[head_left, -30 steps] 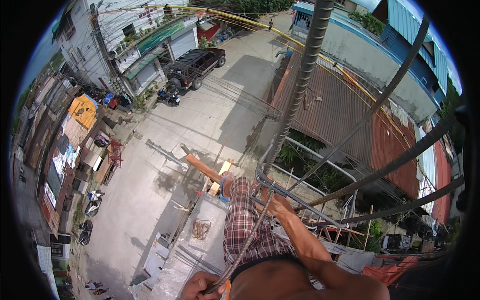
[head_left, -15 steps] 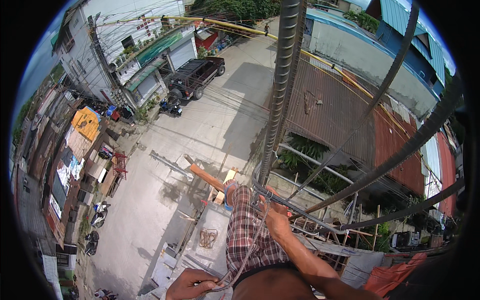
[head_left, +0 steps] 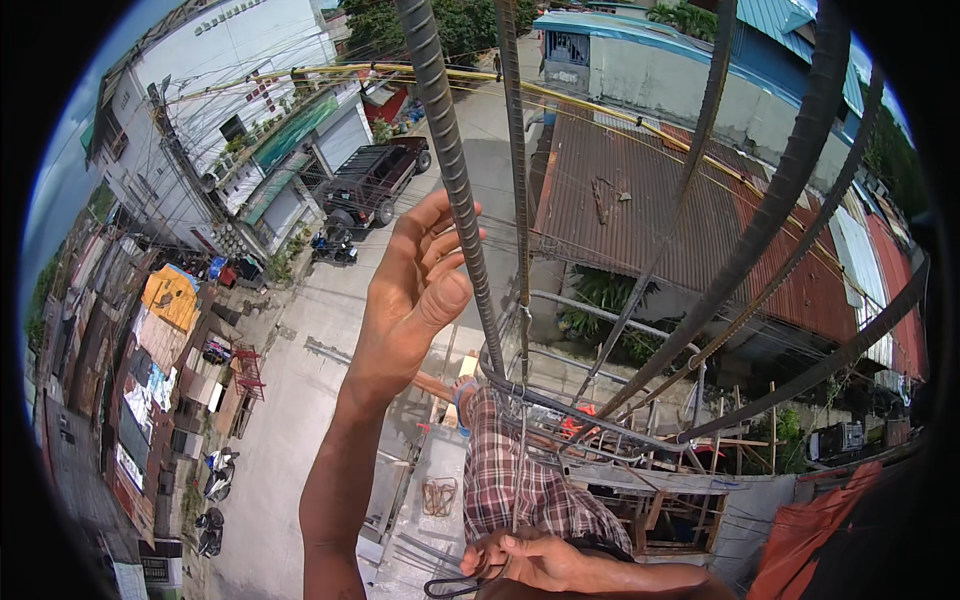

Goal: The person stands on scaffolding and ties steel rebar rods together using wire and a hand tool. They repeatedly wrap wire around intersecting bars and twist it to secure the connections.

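My left hand is raised beside the leftmost upright steel rebar, fingers apart and reaching behind it, the thumb free; whether it touches is unclear. Low in front of my body, my right hand is closed on a thin grey cord. That cord runs up to the rebar joint, and a dark loop of it hangs beside the fingers. Around the foot of the bars lies a bent steel stirrup, bound with wire at the near corner. My leg in plaid shorts is beside it.
More ribbed rebars rise on the right. Far below are a concrete street, a dark jeep and rusty roofs. Utility wires cross ahead. A bundle of bent rods lies on a slab below; an orange tarp hangs right.
My left hand has let go of the cord and risen to the leftmost rebar. My right hand has left the rebar joint, dropped toward my body and taken the cord. The view has shifted right.
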